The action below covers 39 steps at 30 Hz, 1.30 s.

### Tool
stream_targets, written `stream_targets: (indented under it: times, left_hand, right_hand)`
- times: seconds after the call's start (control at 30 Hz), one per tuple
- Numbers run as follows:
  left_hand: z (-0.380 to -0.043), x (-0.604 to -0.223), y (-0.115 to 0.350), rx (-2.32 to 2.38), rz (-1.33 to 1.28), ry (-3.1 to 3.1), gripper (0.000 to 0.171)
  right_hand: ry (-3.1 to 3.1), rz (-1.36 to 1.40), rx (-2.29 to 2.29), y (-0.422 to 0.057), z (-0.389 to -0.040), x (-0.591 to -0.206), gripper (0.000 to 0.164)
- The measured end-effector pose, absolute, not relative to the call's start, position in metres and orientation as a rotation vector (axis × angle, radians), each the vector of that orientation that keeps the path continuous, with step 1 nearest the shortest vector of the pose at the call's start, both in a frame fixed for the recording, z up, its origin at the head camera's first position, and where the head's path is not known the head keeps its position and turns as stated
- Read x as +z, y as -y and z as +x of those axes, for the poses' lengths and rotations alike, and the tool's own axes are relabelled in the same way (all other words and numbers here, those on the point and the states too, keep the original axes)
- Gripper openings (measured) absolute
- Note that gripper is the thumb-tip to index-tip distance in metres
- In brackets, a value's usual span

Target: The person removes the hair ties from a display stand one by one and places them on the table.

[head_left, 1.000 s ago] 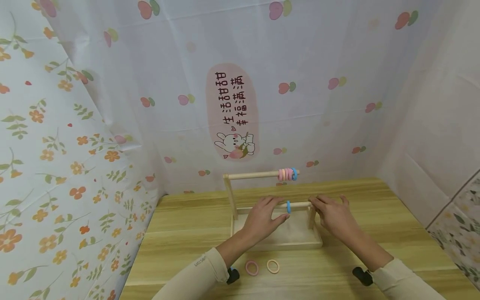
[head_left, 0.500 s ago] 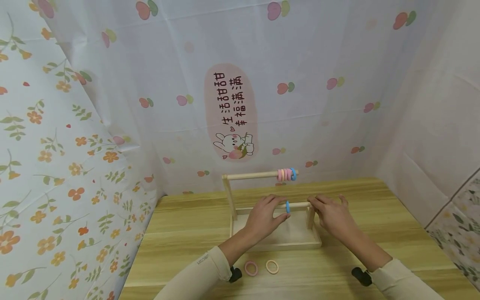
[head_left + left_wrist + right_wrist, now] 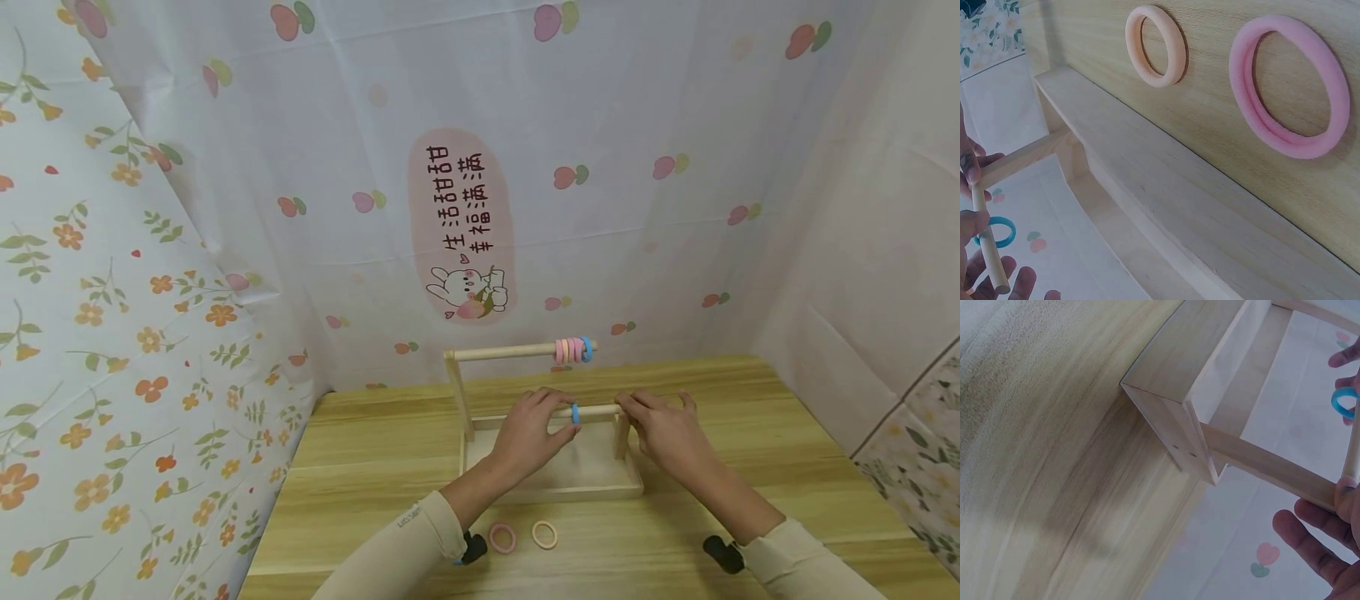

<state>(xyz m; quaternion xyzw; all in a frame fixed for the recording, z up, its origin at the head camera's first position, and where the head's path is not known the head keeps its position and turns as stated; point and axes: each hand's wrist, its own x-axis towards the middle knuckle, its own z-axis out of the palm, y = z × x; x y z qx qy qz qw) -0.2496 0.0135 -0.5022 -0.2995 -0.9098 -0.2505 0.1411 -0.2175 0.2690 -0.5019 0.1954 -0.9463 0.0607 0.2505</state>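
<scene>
The left hand (image 3: 516,433) pinches the blue ring (image 3: 575,414) around the lower rod (image 3: 600,410); the right hand (image 3: 663,425) grips that rod's three-o'clock end. Threading seems in hand; the next move likely calls for easing the ring toward three o'clock.

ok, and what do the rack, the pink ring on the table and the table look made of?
Rack: likely bare light wood, matte; fine grain shows.
Pink ring: probably soft fabric, matte; surface looks slightly fuzzy, with a crease along the inside.
Table: wood-look, slight sheen; streaked grain, but solid or laminate I can't tell.
</scene>
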Motion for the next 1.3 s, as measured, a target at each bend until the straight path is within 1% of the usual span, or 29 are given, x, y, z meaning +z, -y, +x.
stream_targets:
  times: [0.2,1.3]
  left_hand:
    - [-0.249,-0.501,-0.009,-0.713,-0.869,2.61,0.03]
    - [-0.246,-0.503,0.028,-0.847,-0.814,2.594,0.032]
  right_hand:
    - [2.584,0.528,0.18,-0.267,-0.218,-0.502,0.023]
    - [2.591,0.52,0.239,-0.267,-0.215,-0.502,0.027]
